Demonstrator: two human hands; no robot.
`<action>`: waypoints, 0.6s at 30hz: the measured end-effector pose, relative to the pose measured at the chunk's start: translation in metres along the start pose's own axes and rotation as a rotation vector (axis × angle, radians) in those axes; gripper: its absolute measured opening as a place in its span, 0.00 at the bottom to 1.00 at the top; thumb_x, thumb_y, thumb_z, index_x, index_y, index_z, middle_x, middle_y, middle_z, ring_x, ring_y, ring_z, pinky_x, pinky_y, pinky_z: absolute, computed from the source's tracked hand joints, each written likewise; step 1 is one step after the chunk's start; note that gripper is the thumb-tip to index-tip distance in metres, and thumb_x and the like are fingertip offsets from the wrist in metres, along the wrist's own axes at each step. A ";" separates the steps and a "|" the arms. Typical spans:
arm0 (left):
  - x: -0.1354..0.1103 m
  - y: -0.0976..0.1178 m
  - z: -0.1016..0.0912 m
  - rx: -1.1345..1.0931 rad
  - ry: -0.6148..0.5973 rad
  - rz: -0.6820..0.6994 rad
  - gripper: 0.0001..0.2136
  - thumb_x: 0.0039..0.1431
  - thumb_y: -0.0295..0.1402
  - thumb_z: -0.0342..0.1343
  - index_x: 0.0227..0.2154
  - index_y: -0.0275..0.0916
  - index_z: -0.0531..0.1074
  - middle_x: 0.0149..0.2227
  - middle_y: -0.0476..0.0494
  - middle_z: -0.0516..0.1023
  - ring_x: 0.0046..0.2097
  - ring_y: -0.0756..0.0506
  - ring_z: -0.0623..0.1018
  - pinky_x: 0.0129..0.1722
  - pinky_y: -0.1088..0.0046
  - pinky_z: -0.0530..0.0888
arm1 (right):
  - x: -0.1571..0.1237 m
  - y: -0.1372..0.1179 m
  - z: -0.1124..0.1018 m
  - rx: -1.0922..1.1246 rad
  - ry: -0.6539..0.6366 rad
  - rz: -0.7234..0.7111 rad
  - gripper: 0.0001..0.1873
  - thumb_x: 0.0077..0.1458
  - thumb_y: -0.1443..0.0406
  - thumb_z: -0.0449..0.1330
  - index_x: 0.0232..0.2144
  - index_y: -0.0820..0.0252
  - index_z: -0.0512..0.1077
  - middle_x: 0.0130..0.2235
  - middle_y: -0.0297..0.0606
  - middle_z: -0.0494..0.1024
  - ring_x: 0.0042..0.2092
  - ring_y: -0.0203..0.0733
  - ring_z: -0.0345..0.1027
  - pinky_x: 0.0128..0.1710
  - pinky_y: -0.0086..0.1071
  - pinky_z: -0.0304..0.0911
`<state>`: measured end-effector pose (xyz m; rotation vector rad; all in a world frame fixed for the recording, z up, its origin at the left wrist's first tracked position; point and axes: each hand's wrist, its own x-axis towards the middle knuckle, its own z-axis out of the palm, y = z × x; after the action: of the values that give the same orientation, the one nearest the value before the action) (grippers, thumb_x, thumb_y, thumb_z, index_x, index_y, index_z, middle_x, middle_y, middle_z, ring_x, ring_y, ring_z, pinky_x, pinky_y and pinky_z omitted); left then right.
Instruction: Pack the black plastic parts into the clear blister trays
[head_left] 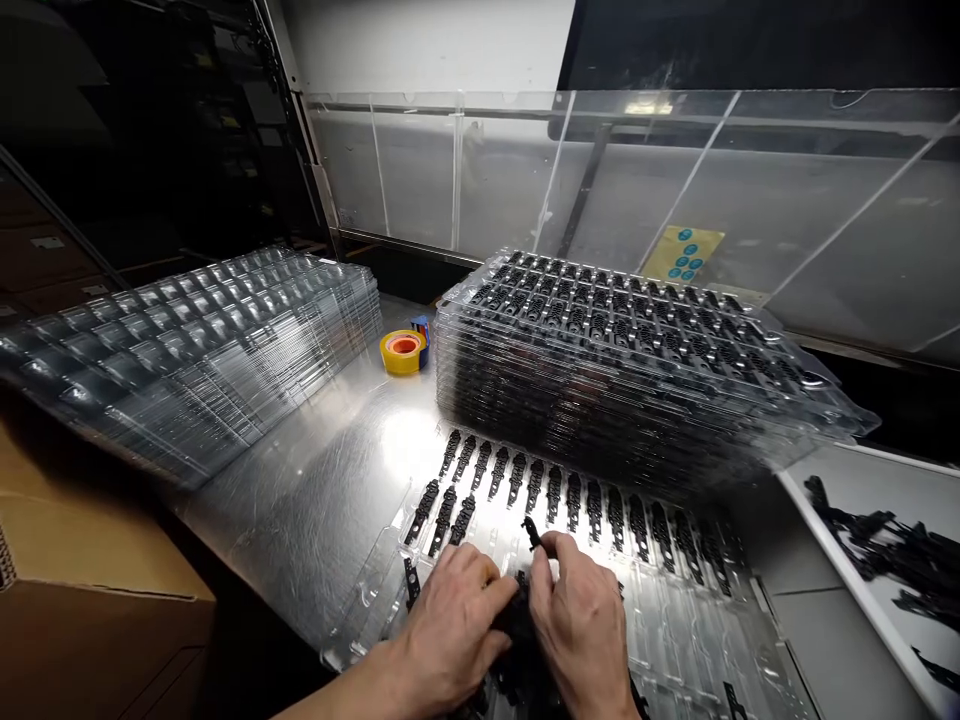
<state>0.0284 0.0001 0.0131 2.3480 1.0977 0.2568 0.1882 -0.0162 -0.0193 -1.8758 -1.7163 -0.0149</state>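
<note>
My left hand (450, 630) and my right hand (581, 625) are close together over a clear plastic tray (697, 620) at the near edge of the metal table. Both are curled around a bunch of small black plastic parts (517, 625). My right thumb and fingers pinch one black part (532, 532) at its top. The tray's far rows hold several black parts (555, 490) set in pockets. Its near right pockets stand bare.
A tall stack of filled clear trays (637, 370) stands behind the working tray. A stack of clear trays without parts (195, 350) lies at left, above a cardboard box (82, 580). A yellow tape roll (403, 352) sits between them. Loose black parts lie in a white bin (892, 550) at right.
</note>
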 end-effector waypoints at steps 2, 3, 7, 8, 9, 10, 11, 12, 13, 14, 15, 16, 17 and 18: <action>-0.002 0.002 0.006 -0.029 0.015 0.034 0.13 0.51 0.24 0.58 0.40 0.41 0.70 0.39 0.45 0.71 0.40 0.43 0.69 0.41 0.65 0.68 | 0.004 -0.001 -0.005 0.057 0.027 -0.003 0.12 0.63 0.61 0.47 0.37 0.58 0.69 0.29 0.38 0.75 0.29 0.43 0.69 0.32 0.35 0.61; -0.004 0.002 0.007 -0.048 0.032 0.072 0.13 0.51 0.22 0.56 0.40 0.41 0.70 0.38 0.44 0.71 0.39 0.44 0.69 0.40 0.66 0.68 | 0.006 -0.002 -0.007 0.090 0.043 -0.016 0.12 0.63 0.61 0.48 0.38 0.58 0.69 0.31 0.38 0.76 0.29 0.41 0.70 0.31 0.33 0.61; -0.015 -0.005 0.002 -0.136 0.143 0.270 0.15 0.54 0.20 0.47 0.41 0.40 0.71 0.33 0.44 0.68 0.35 0.47 0.69 0.34 0.72 0.69 | 0.017 -0.008 -0.011 0.211 -0.008 -0.109 0.12 0.64 0.63 0.49 0.35 0.57 0.72 0.34 0.36 0.75 0.30 0.35 0.70 0.30 0.27 0.61; -0.019 -0.007 0.000 -0.160 0.182 0.305 0.15 0.54 0.20 0.46 0.40 0.40 0.71 0.32 0.43 0.68 0.34 0.47 0.69 0.33 0.73 0.69 | 0.019 -0.011 -0.011 0.225 -0.033 -0.130 0.13 0.64 0.64 0.49 0.34 0.56 0.73 0.33 0.35 0.74 0.28 0.33 0.69 0.29 0.26 0.61; -0.023 -0.009 -0.002 -0.187 0.219 0.328 0.15 0.54 0.20 0.45 0.39 0.39 0.71 0.32 0.43 0.68 0.34 0.47 0.69 0.33 0.73 0.69 | 0.021 -0.015 -0.010 0.234 -0.049 -0.151 0.13 0.64 0.65 0.49 0.32 0.57 0.73 0.32 0.35 0.74 0.27 0.33 0.67 0.29 0.25 0.60; -0.026 -0.011 -0.004 -0.214 0.250 0.333 0.15 0.54 0.20 0.45 0.39 0.39 0.71 0.32 0.43 0.68 0.34 0.47 0.69 0.33 0.74 0.70 | 0.023 -0.019 -0.008 0.232 -0.053 -0.173 0.13 0.63 0.66 0.49 0.32 0.57 0.73 0.32 0.35 0.73 0.27 0.32 0.66 0.28 0.25 0.60; -0.030 -0.012 -0.006 -0.241 0.272 0.327 0.15 0.54 0.19 0.44 0.39 0.39 0.72 0.32 0.43 0.68 0.34 0.47 0.70 0.33 0.74 0.70 | 0.024 -0.023 -0.006 0.219 -0.045 -0.201 0.13 0.63 0.67 0.49 0.32 0.58 0.73 0.32 0.36 0.73 0.27 0.33 0.66 0.28 0.25 0.59; -0.034 -0.013 -0.007 -0.267 0.286 0.313 0.15 0.54 0.19 0.45 0.38 0.38 0.72 0.32 0.42 0.68 0.35 0.47 0.70 0.33 0.75 0.71 | 0.024 -0.027 -0.003 0.196 -0.030 -0.233 0.14 0.63 0.69 0.48 0.32 0.59 0.73 0.32 0.36 0.72 0.28 0.34 0.65 0.28 0.26 0.59; -0.036 -0.014 -0.008 -0.290 0.290 0.297 0.15 0.54 0.18 0.45 0.38 0.38 0.72 0.32 0.42 0.69 0.35 0.47 0.71 0.33 0.75 0.71 | 0.025 -0.030 0.000 0.165 -0.015 -0.269 0.14 0.62 0.71 0.48 0.32 0.59 0.73 0.33 0.37 0.72 0.30 0.35 0.65 0.29 0.27 0.59; -0.039 -0.014 -0.008 -0.307 0.294 0.281 0.15 0.54 0.18 0.45 0.38 0.38 0.72 0.32 0.42 0.69 0.35 0.48 0.71 0.33 0.75 0.72 | 0.024 -0.033 0.002 0.133 -0.002 -0.310 0.15 0.61 0.73 0.47 0.32 0.60 0.72 0.33 0.39 0.72 0.31 0.37 0.65 0.30 0.28 0.59; -0.041 -0.015 -0.008 -0.320 0.303 0.273 0.14 0.54 0.19 0.45 0.38 0.38 0.72 0.32 0.42 0.70 0.34 0.48 0.72 0.34 0.74 0.72 | 0.023 -0.036 0.005 0.105 0.006 -0.354 0.16 0.61 0.74 0.46 0.32 0.61 0.72 0.33 0.39 0.72 0.33 0.39 0.65 0.31 0.29 0.59; -0.043 -0.015 -0.008 -0.333 0.313 0.272 0.14 0.55 0.19 0.45 0.38 0.39 0.72 0.32 0.42 0.70 0.34 0.48 0.72 0.34 0.74 0.72 | 0.022 -0.037 0.008 0.086 0.004 -0.401 0.16 0.60 0.75 0.45 0.33 0.61 0.72 0.33 0.40 0.72 0.33 0.40 0.64 0.31 0.31 0.59; -0.044 -0.015 -0.007 -0.347 0.325 0.272 0.14 0.55 0.19 0.46 0.37 0.39 0.73 0.31 0.42 0.70 0.34 0.47 0.72 0.34 0.73 0.73 | 0.021 -0.038 0.010 0.078 -0.008 -0.447 0.16 0.61 0.75 0.45 0.35 0.62 0.72 0.32 0.40 0.73 0.34 0.41 0.64 0.32 0.31 0.59; -0.045 -0.016 -0.007 -0.364 0.335 0.270 0.13 0.56 0.20 0.46 0.37 0.39 0.73 0.31 0.42 0.71 0.34 0.47 0.73 0.35 0.72 0.73 | 0.020 -0.039 0.013 0.077 -0.025 -0.483 0.16 0.61 0.74 0.45 0.37 0.62 0.72 0.32 0.40 0.73 0.34 0.41 0.63 0.32 0.32 0.60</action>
<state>-0.0141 -0.0232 0.0126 2.1589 0.7875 0.8978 0.1514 0.0068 -0.0063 -1.3736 -2.1152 -0.1136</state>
